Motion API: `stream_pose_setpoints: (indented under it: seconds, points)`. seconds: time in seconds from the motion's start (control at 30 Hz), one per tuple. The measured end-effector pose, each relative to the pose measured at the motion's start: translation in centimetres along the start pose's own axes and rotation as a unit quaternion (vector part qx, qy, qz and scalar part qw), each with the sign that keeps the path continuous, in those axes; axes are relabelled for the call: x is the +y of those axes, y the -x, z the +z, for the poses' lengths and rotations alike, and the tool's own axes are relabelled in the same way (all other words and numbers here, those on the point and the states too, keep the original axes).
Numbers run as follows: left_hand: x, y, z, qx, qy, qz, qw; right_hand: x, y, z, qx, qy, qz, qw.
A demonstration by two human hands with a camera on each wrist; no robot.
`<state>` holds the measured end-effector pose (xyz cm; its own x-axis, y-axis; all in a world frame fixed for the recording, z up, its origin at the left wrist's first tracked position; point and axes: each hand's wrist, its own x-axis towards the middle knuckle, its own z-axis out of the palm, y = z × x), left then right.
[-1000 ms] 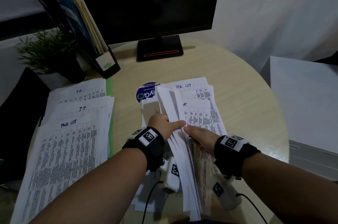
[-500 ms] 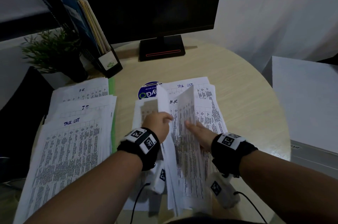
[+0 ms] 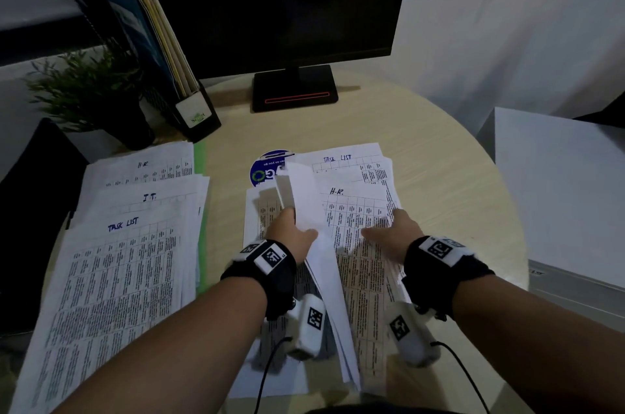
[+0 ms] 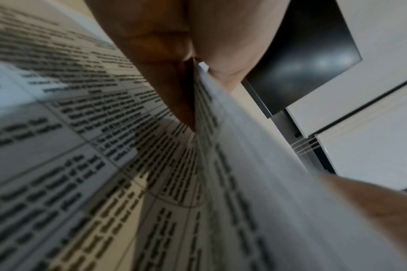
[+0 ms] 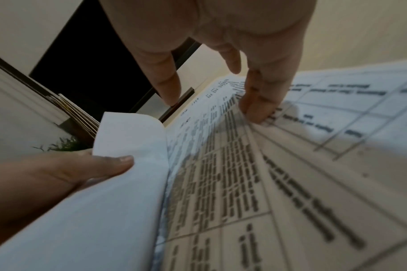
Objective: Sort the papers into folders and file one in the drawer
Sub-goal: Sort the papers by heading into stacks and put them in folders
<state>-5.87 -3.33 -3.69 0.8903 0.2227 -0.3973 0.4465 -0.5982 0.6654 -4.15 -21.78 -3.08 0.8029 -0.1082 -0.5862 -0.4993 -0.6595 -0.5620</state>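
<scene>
In the head view my left hand (image 3: 295, 230) grips a bundle of printed sheets (image 3: 302, 198) and holds it tilted up on edge over the middle pile. The right wrist view shows the left thumb (image 5: 109, 164) lying on the bundle's blank back. A sheet headed H.R. (image 3: 355, 210) tops the flat part of that pile, with a TASK LIST sheet (image 3: 341, 159) under it. My right hand (image 3: 389, 225) lies on the H.R. sheet, its straight fingertips (image 5: 255, 110) pressing on the sheet near its right edge. Sorted stacks headed H.R. (image 3: 142, 168), I.T. (image 3: 148, 198) and TASK LIST (image 3: 121, 244) lie on a green folder (image 3: 200, 210) at the left.
A dark monitor (image 3: 270, 0) on its stand (image 3: 294, 92) is at the back of the round table (image 3: 439, 183). A black file holder with folders (image 3: 169, 51) and a potted plant (image 3: 91, 88) stand at the back left. A white cabinet (image 3: 558, 193) adjoins the table's right edge.
My right hand let go of the lifted bundle and moved right and down onto the pile. A sheet dropped flat, showing the H.R. heading. The left hand still holds the bundle.
</scene>
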Motion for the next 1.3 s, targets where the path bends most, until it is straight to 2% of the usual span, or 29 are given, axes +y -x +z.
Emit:
stream_pose_setpoints:
  seconds: [0.1,0.17,0.27,0.37,0.47,0.53,0.67,0.73,0.8,0.83,0.9,1.0,1.07,1.2,1.3]
  points:
    - [-0.6,-0.2,0.5,-0.007,0.019,-0.018,1.000,0.4,-1.3,-0.1,0.006,-0.035,0.012,0.999]
    - [-0.4,0.1,0.4,0.017,0.045,-0.016,0.999,0.5,-1.7,-0.3,-0.004,-0.049,0.011,0.999]
    - [0.1,0.7,0.1,0.059,0.066,0.058,0.994,0.3,-1.5,-0.4,0.011,-0.004,-0.038,0.999]
    - [0.3,0.5,-0.2,0.025,-0.016,0.130,0.991,-0.3,-1.0,0.0,0.064,0.063,-0.080,0.993]
    - [0.5,0.0,-0.3,-0.011,-0.077,0.128,0.989,-0.9,-0.2,0.3,0.097,0.041,-0.126,0.986]
    - [0.8,0.1,-0.3,-0.007,-0.075,0.104,0.992,-1.2,0.2,0.7,0.073,0.008,-0.157,0.985]
    - [1.3,0.3,0.1,-0.012,0.027,0.093,0.995,-1.6,0.9,2.4,-0.049,-0.004,-0.201,0.978]
    - [1.1,0.2,0.3,-0.009,0.028,0.089,0.996,-1.8,1.3,2.9,-0.063,0.019,-0.204,0.977]
    - [0.7,-0.2,0.1,0.016,-0.021,0.085,0.996,-1.5,1.3,2.6,-0.051,0.068,-0.219,0.972]
    - [0.5,-0.4,-0.2,0.036,-0.034,0.076,0.996,-1.4,1.1,2.2,-0.029,0.090,-0.215,0.972]
    - [0.3,-0.5,-1.0,0.068,0.003,0.046,0.997,-0.7,0.3,1.2,0.001,0.097,-0.151,0.984]
    - [-0.3,-0.3,-2.3,0.123,0.096,0.025,0.987,0.5,-0.8,-0.1,-0.010,0.083,-0.078,0.993]
    - [-0.8,-0.1,-3.4,0.148,0.125,0.030,0.981,1.2,-1.4,-0.7,0.007,0.050,-0.047,0.998]
    - [-2.0,-0.9,-4.1,0.095,0.066,0.041,0.992,1.5,-1.7,-1.5,0.057,0.035,-0.029,0.997]
    - [-1.3,-0.7,-2.8,0.071,0.057,0.045,0.995,0.8,-0.8,-1.5,0.054,0.057,-0.073,0.994]
